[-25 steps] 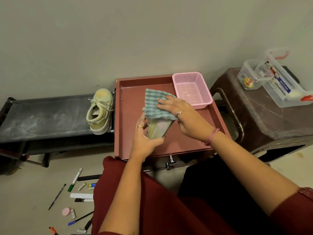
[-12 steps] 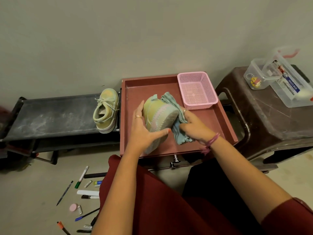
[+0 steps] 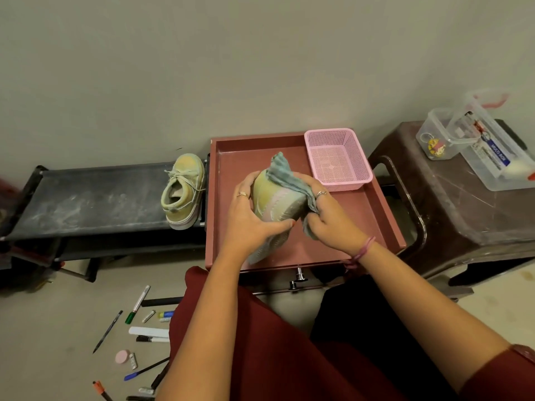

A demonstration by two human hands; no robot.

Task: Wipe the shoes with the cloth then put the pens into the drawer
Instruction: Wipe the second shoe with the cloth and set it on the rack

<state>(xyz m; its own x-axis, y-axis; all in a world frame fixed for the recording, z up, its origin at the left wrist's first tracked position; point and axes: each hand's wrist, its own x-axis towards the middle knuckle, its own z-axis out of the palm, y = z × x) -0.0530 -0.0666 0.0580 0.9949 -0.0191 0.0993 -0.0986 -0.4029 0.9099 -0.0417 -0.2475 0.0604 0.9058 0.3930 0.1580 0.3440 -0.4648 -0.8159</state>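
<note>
My left hand [image 3: 252, 224] grips a pale green and pink shoe [image 3: 275, 201], holding it on its side above the open red drawer [image 3: 376, 215]. My right hand [image 3: 327, 218] holds a blue-green checked cloth [image 3: 285, 176] against the shoe's toe and right side. A second matching shoe [image 3: 183, 191] stands on the black rack [image 3: 95, 198] to the left. Several pens and markers [image 3: 139, 303] lie scattered on the floor at the lower left, beside my red-clad knee.
A pink mesh basket [image 3: 337, 159] sits in the drawer's back right corner. A brown stool [image 3: 463, 204] on the right carries clear plastic boxes [image 3: 486, 146]. The drawer's metal knob [image 3: 299, 274] points toward me. A pink round eraser [image 3: 122, 356] lies among the pens.
The shoe was turned from under the cloth onto its side. The cloth moved from the shoe's right side up over its toe, and my right hand followed it upward.
</note>
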